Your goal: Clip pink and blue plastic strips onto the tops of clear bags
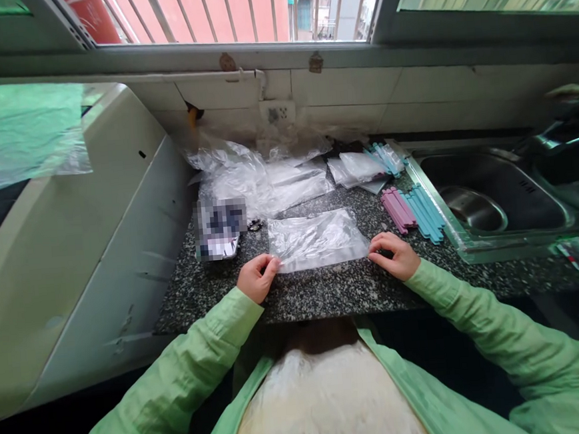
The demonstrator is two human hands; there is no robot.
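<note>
Granite counter (pixel 326 294): pink sticks (pixel 398 208), blue sticks (pixel 425 213) beside sink (pixel 493 201)

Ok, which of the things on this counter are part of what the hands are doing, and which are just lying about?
In hand:
- clear plastic bag, flat on the counter
- left hand pinching its near left corner
- right hand at its near right corner

Lying about:
- pile of plastic bags
- pink sticks
- blue sticks
- steel sink
</note>
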